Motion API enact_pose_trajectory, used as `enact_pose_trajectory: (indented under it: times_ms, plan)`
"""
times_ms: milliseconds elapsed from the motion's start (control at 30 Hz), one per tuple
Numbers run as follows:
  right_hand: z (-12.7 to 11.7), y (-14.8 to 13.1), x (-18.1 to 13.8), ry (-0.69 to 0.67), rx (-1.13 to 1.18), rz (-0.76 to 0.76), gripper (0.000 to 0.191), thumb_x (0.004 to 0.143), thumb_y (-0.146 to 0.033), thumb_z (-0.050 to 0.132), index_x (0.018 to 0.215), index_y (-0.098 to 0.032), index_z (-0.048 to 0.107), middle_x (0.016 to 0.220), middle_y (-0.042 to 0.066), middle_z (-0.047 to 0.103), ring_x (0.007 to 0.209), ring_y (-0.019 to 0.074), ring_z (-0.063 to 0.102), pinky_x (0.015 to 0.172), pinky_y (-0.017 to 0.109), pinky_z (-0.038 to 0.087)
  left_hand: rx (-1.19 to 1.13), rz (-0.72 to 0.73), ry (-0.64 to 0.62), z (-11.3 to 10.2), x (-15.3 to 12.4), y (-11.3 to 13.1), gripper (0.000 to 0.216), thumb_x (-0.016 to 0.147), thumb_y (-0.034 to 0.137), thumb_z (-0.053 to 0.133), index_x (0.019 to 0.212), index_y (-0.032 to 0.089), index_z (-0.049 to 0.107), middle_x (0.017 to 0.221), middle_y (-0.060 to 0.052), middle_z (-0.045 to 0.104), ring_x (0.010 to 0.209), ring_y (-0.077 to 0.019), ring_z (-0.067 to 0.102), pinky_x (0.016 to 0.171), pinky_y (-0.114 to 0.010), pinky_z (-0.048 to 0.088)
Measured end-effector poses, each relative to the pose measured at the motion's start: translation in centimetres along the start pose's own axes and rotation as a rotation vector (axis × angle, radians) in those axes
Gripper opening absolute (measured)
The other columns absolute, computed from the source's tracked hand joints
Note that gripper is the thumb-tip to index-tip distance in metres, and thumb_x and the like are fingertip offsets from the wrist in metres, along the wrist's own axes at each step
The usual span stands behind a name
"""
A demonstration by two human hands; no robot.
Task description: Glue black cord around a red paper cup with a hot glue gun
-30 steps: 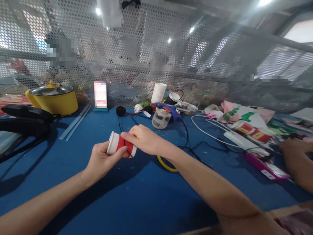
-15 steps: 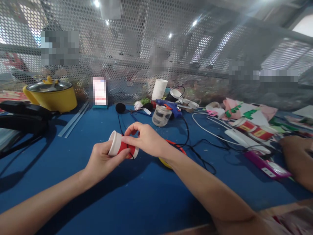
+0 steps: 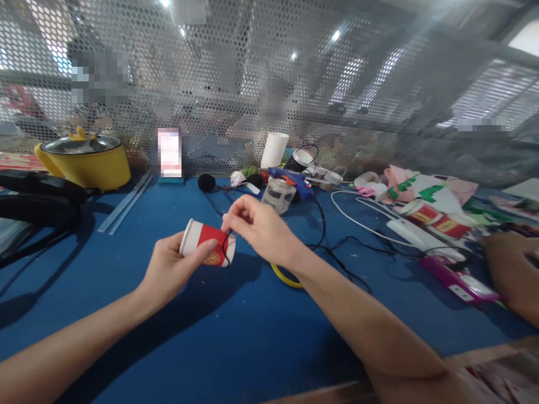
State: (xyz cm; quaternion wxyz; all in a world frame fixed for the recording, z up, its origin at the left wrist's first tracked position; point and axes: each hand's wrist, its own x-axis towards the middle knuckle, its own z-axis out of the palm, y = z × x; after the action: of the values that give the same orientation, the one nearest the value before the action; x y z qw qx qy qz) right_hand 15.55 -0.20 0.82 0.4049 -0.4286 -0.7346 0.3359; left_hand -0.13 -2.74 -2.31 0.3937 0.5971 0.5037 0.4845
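Because the left hand (image 3: 166, 266) is clamped around the paper cup (image 3: 213, 235) from its eight o'clock side, thumb across the front, the cup hangs steady above the blue table (image 3: 236, 342), tipped on its side. Its rim faces nine o'clock, which leaves the base end, towards three o'clock, free for the other hand, probably on purpose.

Just past that end, the right hand (image 3: 263, 227) has thumb and forefinger pinched together on the black cord (image 3: 225, 249); a stretch of it lies across the red band, seemingly kept in place by this hold. Its supply seems to come from the black ball (image 3: 206, 183) at the cup's twelve o'clock, set well ahead, perhaps so the strand can feed without tangling.

At two o'clock, the blue glue gun (image 3: 295, 180) rests over a clear jar (image 3: 278, 197), likely to keep its hot tip off the table. The phone (image 3: 169, 152) stands upright at eleven, presumably for easy viewing.
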Motion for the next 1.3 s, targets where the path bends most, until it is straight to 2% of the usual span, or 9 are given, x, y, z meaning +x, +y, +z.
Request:
enact_pose_trajectory:
  times_ms: [67, 167, 333, 700, 1300]
  plan:
    - [-0.6, 0.0, 0.1, 0.042, 0.114, -0.017, 0.009, 0.077, -0.021, 0.052, 0.071, -0.016, 0.047, 0.063, -0.001, 0.059, 0.057, 0.0081, 0.053, 0.052, 0.021, 0.04, -0.123, -0.103, -0.004, 0.0, 0.1, 0.2, 0.018, 0.064, 0.034, 0.066, 0.065, 0.016, 0.064, 0.053, 0.001, 0.064, 0.046, -0.0109, 0.052, 0.044, -0.019, 0.039]
    - [-1.2, 0.1, 0.3, 0.071, 0.211, -0.055, 0.005, 0.075, -0.017, 0.055, 0.08, -0.016, 0.053, 0.063, -0.003, 0.059, 0.057, 0.0072, 0.054, 0.049, 0.019, 0.04, -0.32, -0.222, -0.072, 0.0, 0.2, 0.4, 0.019, 0.066, 0.034, 0.065, 0.067, 0.016, 0.062, 0.058, 0.001, 0.063, 0.05, -0.01, 0.052, 0.048, -0.018, 0.041]
    - [-1.6, 0.5, 0.6, 0.118, 0.26, -0.064, 0.006, 0.072, -0.018, 0.059, 0.077, -0.015, 0.059, 0.064, -0.002, 0.059, 0.054, 0.0059, 0.053, 0.047, 0.018, 0.041, -0.423, -0.325, -0.118, 0.3, 0.3, 0.1, 0.017, 0.063, 0.028, 0.069, 0.068, 0.014, 0.061, 0.06, 0.001, 0.064, 0.052, -0.009, 0.054, 0.052, -0.018, 0.042]
    - [-1.4, 1.4, 1.2, 0.175, 0.248, -0.054, 0.004, 0.07, -0.017, 0.06, 0.073, -0.015, 0.059, 0.061, -0.003, 0.059, 0.054, 0.0062, 0.053, 0.048, 0.018, 0.042, -0.388, -0.325, -0.083, 0.5, 0.2, -0.1, 0.015, 0.06, 0.027, 0.072, 0.066, 0.016, 0.063, 0.058, 0.002, 0.065, 0.051, -0.0082, 0.055, 0.051, -0.017, 0.042]
    - [-0.9, 2.7, 1.8, 0.127, 0.232, 0.003, 0.003, 0.07, -0.018, 0.058, 0.07, -0.015, 0.057, 0.061, -0.002, 0.059, 0.055, 0.0081, 0.055, 0.05, 0.02, 0.045, -0.441, -0.261, -0.052, 0.4, -0.2, 0.7, 0.016, 0.057, 0.024, 0.074, 0.065, 0.014, 0.065, 0.057, 0.002, 0.064, 0.05, -0.007, 0.053, 0.049, -0.016, 0.044]
